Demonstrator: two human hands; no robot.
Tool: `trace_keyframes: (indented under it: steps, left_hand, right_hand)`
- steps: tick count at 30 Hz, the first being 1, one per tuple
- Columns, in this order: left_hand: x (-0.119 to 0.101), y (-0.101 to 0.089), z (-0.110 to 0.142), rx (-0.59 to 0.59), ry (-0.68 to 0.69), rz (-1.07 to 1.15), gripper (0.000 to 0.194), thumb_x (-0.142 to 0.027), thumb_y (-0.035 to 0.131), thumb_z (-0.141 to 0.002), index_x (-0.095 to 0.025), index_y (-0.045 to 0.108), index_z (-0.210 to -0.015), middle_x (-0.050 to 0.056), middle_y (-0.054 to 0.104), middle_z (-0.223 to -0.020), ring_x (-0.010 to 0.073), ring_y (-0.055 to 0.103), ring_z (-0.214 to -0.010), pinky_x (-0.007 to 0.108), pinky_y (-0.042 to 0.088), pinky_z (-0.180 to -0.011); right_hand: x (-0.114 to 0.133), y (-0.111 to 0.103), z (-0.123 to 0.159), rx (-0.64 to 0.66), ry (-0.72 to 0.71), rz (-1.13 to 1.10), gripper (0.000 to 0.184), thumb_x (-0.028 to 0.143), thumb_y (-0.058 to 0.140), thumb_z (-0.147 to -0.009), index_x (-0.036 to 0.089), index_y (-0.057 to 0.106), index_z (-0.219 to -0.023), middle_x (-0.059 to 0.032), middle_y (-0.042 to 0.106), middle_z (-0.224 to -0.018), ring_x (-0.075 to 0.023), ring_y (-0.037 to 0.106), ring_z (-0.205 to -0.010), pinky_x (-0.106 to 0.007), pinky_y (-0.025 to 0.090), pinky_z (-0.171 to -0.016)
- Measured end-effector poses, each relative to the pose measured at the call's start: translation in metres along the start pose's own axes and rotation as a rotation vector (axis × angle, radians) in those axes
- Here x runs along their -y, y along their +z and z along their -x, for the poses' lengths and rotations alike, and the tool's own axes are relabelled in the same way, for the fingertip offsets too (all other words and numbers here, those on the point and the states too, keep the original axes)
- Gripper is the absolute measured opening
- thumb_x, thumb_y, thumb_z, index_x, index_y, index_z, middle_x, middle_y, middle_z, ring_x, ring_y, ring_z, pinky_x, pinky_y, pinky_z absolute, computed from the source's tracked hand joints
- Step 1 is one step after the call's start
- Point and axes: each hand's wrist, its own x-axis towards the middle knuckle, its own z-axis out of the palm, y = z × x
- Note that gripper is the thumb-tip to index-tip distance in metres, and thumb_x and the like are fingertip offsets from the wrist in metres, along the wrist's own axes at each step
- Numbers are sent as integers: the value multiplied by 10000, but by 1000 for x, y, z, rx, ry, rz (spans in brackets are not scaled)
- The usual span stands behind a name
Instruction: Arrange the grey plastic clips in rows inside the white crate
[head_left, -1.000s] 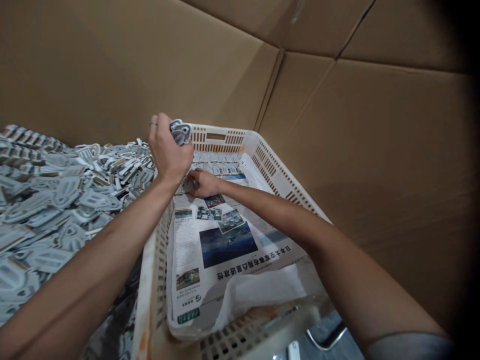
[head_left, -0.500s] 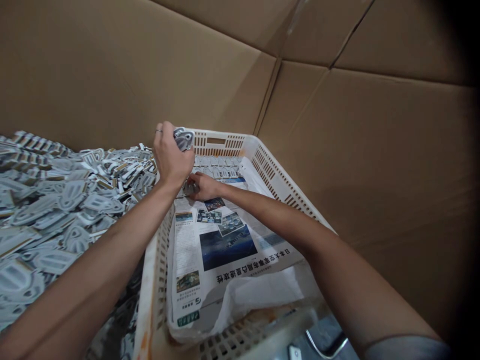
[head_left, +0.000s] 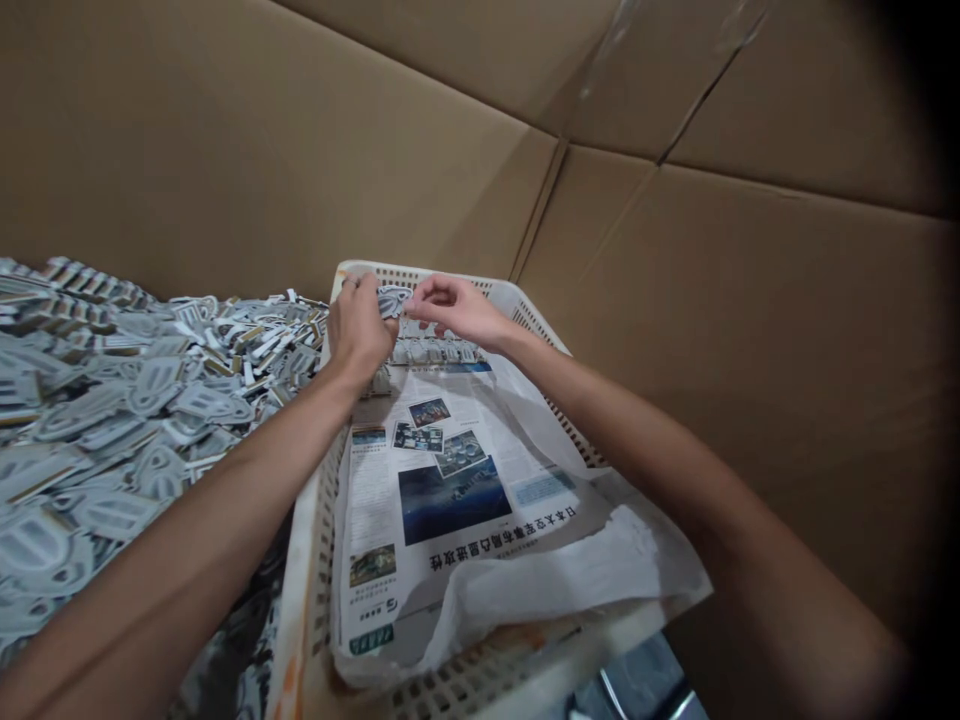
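Note:
My left hand (head_left: pixel 358 325) is closed around a small stack of grey metal plates (head_left: pixel 393 301), flat pieces with slots and a hole at the narrow end. It holds them over the far left part of a white plastic crate (head_left: pixel 301 560). From the right, my right hand (head_left: pixel 463 310) reaches in, thumb and forefinger pinched at the tip of a plate in that stack. Under the hands, rows of similar plates (head_left: pixel 439 351) stand across the crate's far end. One short group (head_left: pixel 377 382) stands at the left side, on the newspaper (head_left: pixel 450 500) lining the bottom.
Left of the crate lies a large heap of loose metal plates (head_left: pixel 142 430). Tall cardboard walls (head_left: pixel 225 150) rise behind and to the right. White lining paper (head_left: pixel 555 575) curls up at the crate's near side.
My right hand has left the standing plates at the crate's left side and risen to the stack. My left hand has lowered slightly and moved right, still gripping the plates.

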Motion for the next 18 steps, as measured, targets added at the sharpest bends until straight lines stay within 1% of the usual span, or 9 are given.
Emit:
trace_keyframes:
  steps: [4,8,10,11,12,14,15,17,18]
  left_hand:
    - [1,1,1,32,45,-51,304,-208,639,-828,-199,605,-1130,175,653,-1293,396,637,-1211,510,532,-1012]
    - [7,4,2,17,-23,-76,265,-276,607,-870,-205,630,-1123,195,665,-1266,401,650,-1153,542,528,-974]
    - [8,5,1,0,-70,-84,293,-312,582,-889,-199,635,-1154,208,657,-1279,399,643,-1154,539,520,-977]
    - [9,5,1,-2,-86,-87,315,-328,576,-892,-194,636,-1171,214,654,-1281,399,639,-1156,534,515,-980]
    - [9,4,1,1,-91,-87,335,-339,570,-893,-189,636,-1186,218,652,-1278,399,634,-1160,529,511,-985]
    - [8,4,1,7,-86,-78,362,-340,564,-885,-184,638,-1203,225,647,-1270,400,621,-1174,523,500,-994]
    - [8,3,1,8,-81,-69,371,-336,561,-879,-183,640,-1207,228,644,-1266,402,615,-1184,522,495,-999]
    - [8,3,1,7,-72,-50,380,-331,550,-873,-184,643,-1211,233,636,-1265,408,605,-1200,529,487,-1004]
    - [8,3,1,4,-75,-40,381,-332,545,-872,-186,644,-1209,235,633,-1265,413,603,-1202,536,485,-1002]
  right_hand:
    - [2,8,-7,-92,-10,16,328,343,834,-871,204,538,-848,7,626,-749,-101,561,-656,-187,456,-525]
    - [-10,-3,-20,-376,-23,-99,242,264,681,-953,214,487,-818,18,606,-768,-91,565,-643,-193,468,-551]
    - [-24,-8,-20,-437,37,-75,202,199,642,-932,209,498,-790,23,591,-727,-89,550,-602,-201,453,-547]
    - [-32,-8,-17,-391,93,-25,183,165,645,-902,202,521,-772,21,588,-697,-91,537,-577,-208,440,-540]
    - [-43,-5,-12,-296,161,37,168,138,661,-866,192,549,-754,17,590,-670,-95,527,-559,-217,429,-536]
    - [-65,7,1,-44,317,159,134,120,698,-814,171,602,-737,2,609,-643,-110,526,-551,-239,418,-542]
    - [-77,15,7,45,381,198,120,137,715,-812,164,617,-749,-5,621,-650,-117,535,-564,-246,421,-557]
    - [-97,30,20,58,447,318,109,194,735,-828,158,632,-832,-8,640,-705,-129,555,-615,-249,424,-597]
    - [-104,35,24,29,436,391,175,232,769,-814,157,635,-898,-10,652,-765,-134,565,-658,-247,427,-623]
